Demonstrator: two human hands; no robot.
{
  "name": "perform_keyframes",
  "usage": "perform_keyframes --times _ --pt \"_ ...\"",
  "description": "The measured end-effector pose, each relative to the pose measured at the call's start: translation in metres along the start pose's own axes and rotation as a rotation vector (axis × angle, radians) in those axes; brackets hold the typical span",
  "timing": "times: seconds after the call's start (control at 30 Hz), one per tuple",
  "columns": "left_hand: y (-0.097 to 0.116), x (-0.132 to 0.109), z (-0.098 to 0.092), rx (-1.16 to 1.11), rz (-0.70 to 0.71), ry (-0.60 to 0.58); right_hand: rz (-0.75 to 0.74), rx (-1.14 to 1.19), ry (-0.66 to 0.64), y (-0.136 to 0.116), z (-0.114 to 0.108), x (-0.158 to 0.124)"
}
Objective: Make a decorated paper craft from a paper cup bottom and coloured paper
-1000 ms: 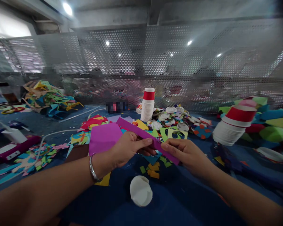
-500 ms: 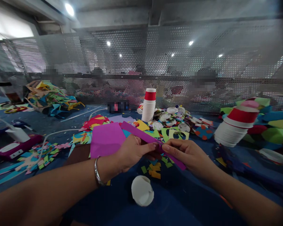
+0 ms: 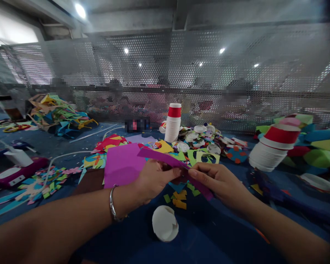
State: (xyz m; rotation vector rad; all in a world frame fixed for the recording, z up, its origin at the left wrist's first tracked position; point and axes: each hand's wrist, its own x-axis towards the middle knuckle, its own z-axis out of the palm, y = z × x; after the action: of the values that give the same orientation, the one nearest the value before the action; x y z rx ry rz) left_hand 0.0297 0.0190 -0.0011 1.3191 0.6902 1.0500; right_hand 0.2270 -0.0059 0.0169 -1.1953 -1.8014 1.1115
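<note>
A long purple paper strip point(image 3: 156, 155) runs slantwise between my hands. My left hand point(image 3: 155, 179), with a silver bangle on the wrist, is closed on the strip near its middle, thumb on top. Right beside it, my right hand point(image 3: 214, 179) pinches the lower part, and the strip's end sticks out below those fingers. A small dark spot or slit shows on the strip between the two hands; I cannot make out what it is. Behind my left hand lies a purple paper sheet point(image 3: 123, 163). Below the hands sits a white paper cup piece point(image 3: 165, 223).
Stacked paper cups point(image 3: 172, 126) stand at the back, with another leaning stack point(image 3: 275, 148) at the right. Cut cup rings point(image 3: 200, 137) and paper scraps point(image 3: 179, 200) are strewn around. At the left are a power strip point(image 3: 18, 176), a white cable and a scrap heap point(image 3: 53, 115).
The purple strip has bent into a slight curve, its upper end shifting left and down. Both hands keep their hold in nearly the same place.
</note>
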Motion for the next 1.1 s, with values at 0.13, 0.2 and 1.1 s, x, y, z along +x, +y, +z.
perform_keyframes --times 0.13,0.2,1.1 --pt "0.001 0.006 -0.008 0.060 0.001 0.116 0.025 0.039 0.058 0.004 -0.002 0.002" --pt "0.004 0.009 -0.013 0.083 0.002 0.145 0.037 0.046 0.094 0.005 -0.005 0.002" --pt "-0.005 0.015 -0.016 0.357 0.097 0.225 0.118 0.130 0.032 0.004 0.001 0.001"
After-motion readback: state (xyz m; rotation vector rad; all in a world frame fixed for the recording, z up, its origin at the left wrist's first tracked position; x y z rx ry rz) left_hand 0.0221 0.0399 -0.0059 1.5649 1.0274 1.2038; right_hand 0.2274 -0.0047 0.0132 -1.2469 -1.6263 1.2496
